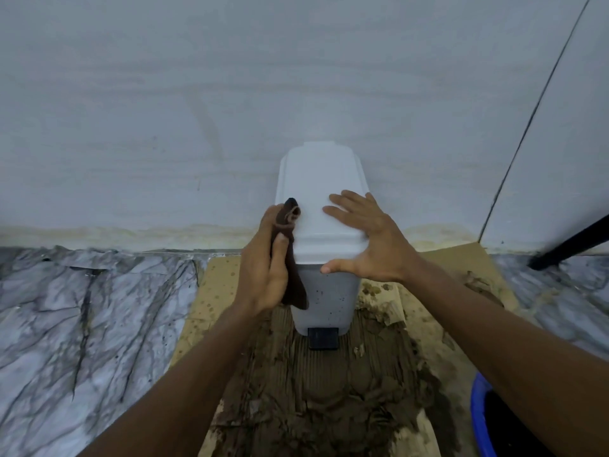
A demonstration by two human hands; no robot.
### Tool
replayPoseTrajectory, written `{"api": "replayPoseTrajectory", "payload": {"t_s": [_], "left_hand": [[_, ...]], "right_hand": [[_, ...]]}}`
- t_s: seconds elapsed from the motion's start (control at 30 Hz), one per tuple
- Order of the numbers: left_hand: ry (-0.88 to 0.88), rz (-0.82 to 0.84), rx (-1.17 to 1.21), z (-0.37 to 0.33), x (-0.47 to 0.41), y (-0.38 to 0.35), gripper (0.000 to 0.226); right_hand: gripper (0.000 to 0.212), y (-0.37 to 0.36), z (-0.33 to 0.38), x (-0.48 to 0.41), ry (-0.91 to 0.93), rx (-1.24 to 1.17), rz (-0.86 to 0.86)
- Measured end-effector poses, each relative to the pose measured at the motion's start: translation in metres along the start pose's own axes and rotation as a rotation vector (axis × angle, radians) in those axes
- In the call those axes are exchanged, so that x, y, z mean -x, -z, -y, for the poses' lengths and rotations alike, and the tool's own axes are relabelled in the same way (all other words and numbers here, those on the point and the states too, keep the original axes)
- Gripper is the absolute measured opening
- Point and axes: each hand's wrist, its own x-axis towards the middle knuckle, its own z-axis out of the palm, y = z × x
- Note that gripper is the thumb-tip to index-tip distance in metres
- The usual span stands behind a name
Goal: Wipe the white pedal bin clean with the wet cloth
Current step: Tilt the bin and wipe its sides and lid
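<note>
1. Left hand grips the brown cloth, fingers curled round it, at the white pedal bin's left side.
2. The bin stands on muddy cardboard, lid closed.
3. Right hand rests on the bin's lid, fingers spread wide.

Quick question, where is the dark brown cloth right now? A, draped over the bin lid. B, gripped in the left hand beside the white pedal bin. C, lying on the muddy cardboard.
B: the left hand grips the dark brown cloth at the left edge of the white plastic pedal bin.
</note>
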Motion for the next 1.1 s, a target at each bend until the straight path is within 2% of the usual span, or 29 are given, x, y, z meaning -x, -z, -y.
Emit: {"api": "replayPoseTrajectory", "payload": {"t_s": [0.13, 0.27, 0.67, 0.87, 1.1], "left_hand": [[0.228, 0.076, 0.097, -0.012, -0.029, 0.008, 0.035], [0.303, 0.055, 0.202, -0.016, -0.037, 0.004, 0.036], [0.371, -0.096, 0.152, -0.026, -0.034, -0.006, 0.033], [0.382, -0.103, 0.165, -0.027, -0.032, -0.007, 0.033], [0.402, -0.165, 0.192, -0.031, -0.031, -0.010, 0.031]], "right_hand": [[0.099, 0.000, 0.002, 0.003, -0.025, 0.017, 0.003], [0.096, -0.008, 0.005, 0.001, -0.018, 0.008, -0.035], [0.095, -0.011, 0.002, 0.004, 0.004, -0.004, -0.104], [0.099, -0.008, 0.006, 0.001, -0.052, -0.016, -0.062], [0.099, -0.008, 0.010, 0.001, -0.161, -0.143, -0.081]]}}
